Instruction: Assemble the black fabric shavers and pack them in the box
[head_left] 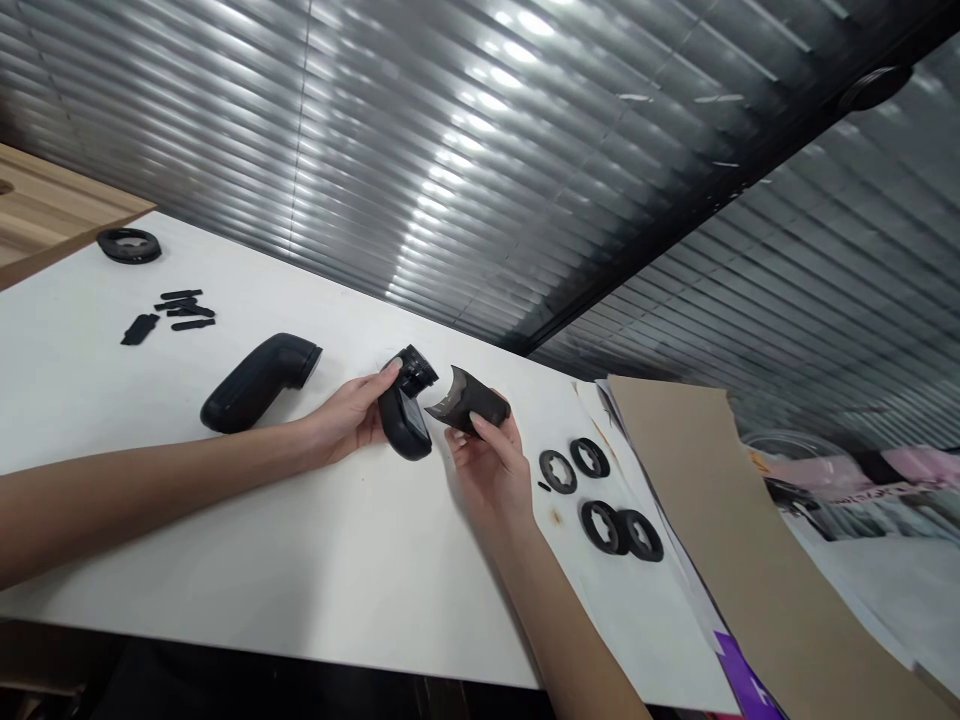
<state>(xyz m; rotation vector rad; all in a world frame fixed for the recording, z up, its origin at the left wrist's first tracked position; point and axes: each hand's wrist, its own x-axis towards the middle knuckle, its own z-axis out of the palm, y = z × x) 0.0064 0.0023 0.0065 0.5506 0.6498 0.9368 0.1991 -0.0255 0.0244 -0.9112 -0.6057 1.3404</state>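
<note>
In my left hand is a bent black device body with a ribbed round neck, its thumb pressed on the top side. My right hand grips a curved dark cover, thumb on the outside, its hollow edge facing the neck. A small gap separates the cover from the device body. Left of my left hand, a second bent black device lies on the white table. Both hands are closed around their parts, above the table.
Several black notched rings lie to the right, near a cardboard sheet. At the far left are several small black strips and another black ring. A corrugated metal wall rises behind the table.
</note>
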